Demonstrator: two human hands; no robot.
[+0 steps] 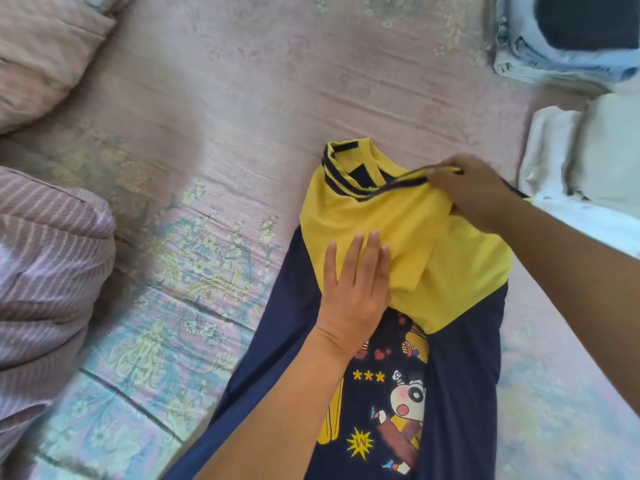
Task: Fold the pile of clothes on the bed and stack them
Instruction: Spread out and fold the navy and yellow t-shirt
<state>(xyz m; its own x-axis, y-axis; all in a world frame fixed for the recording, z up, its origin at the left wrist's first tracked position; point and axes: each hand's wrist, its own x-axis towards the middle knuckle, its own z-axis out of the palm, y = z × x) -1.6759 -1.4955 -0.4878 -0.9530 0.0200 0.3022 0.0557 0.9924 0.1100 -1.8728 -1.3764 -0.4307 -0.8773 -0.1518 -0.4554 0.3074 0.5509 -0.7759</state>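
The left hand [353,282] is lying flat, fingers straight and close together, pressing down on the yellow upper part of the T-shirt [408,306], just where the yellow is meeting the navy. The right hand [474,192] is reaching in from the right, fingers curled, pinching the striped collar [349,168] at its right end and drawing a thin stretch of it taut toward the right; the palm side is hidden, so how much yellow cloth it is also gathering cannot be told. Both forearms are bare and are crossing the near part of the view.

The T-shirt is lying lengthwise on the bed sheet [242,98], right of centre, collar at the far end and body running toward the near edge. Its top is yellow, its sides are navy and appear folded inward, and a cartoon print [398,403] with stars and a small figure is showing on the navy front near the person.

The sheet is pinkish with a pale floral pattern. At the left, a striped pink quilt [52,271] is bunching up, and a plain pink pillow [45,53] is sitting at the far left corner. At the right edge, folded white cloth [581,157] is resting just beside the right hand, and further off, at the far right corner, folded jeans [554,53] are lying with a dark garment [588,19] on top.
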